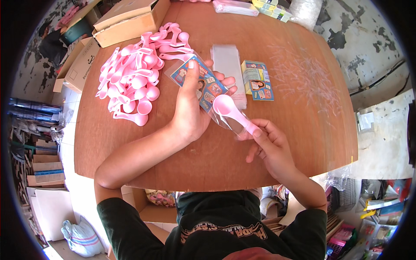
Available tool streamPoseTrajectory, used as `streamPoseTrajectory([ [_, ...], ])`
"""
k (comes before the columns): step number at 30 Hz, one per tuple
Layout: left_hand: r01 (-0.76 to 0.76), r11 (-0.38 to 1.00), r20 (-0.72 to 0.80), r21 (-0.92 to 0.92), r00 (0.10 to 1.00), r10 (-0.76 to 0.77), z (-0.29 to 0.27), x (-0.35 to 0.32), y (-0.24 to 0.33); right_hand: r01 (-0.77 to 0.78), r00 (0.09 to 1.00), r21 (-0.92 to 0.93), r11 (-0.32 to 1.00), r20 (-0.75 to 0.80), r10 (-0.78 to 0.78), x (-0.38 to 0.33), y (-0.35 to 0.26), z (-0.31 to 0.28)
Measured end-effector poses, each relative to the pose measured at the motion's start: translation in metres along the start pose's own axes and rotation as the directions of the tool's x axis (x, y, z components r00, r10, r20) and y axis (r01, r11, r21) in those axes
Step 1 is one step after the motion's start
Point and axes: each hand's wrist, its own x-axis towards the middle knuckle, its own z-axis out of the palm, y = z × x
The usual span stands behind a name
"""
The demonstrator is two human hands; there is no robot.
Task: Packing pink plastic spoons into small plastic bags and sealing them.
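My left hand (193,102) grips a clear plastic bag (223,123) with a blue printed card (203,86) inside it, the thumb lying across the card. Between the thumb and fingers of my right hand (273,149) is the handle end of a pink measuring scoop (232,110). Its round bowl points toward the card and lies at the bag's lower end; whether it is inside the plastic I cannot tell. Left of my hands lies a heap of pink scoops (134,73). Beyond them are a stack of clear bags (227,60) and a stack of printed cards (258,82).
Thin clear strips (307,78) are scattered over the right of the brown table (208,173). Cardboard boxes (130,26) stand at the far left. Along the far edge are more plastic bags (236,8), card bundles (273,9) and a white roll (305,12). An open carton (156,212) sits below the near edge.
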Motion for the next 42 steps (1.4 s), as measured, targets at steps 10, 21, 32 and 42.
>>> streamPoseTrajectory([
  [10, 0.015, 0.999, 0.040, 0.044, 0.999, -0.017, 0.000, -0.006, -0.005, -0.082, 0.997, 0.121, 0.989, 0.011, 0.081, 0.007, 0.004, 0.005],
  [21, 0.042, 0.989, 0.120, 0.143, 0.991, -0.060, 0.000, -0.012, -0.017, -0.028, 0.995, 0.059, 0.998, -0.093, 0.033, 0.015, -0.003, -0.003],
  [32, 0.326, 0.932, 0.146, 0.158, 0.926, -0.348, -0.005, -0.016, -0.030, 0.704, 0.497, -0.695, 0.148, 0.333, -0.801, 0.021, -0.017, -0.011],
  [42, 0.112, 0.836, 0.208, 0.536, 0.943, -0.260, -0.013, -0.012, -0.005, 0.624, 0.513, -0.768, 0.145, 0.263, -0.817, 0.021, -0.112, -0.010],
])
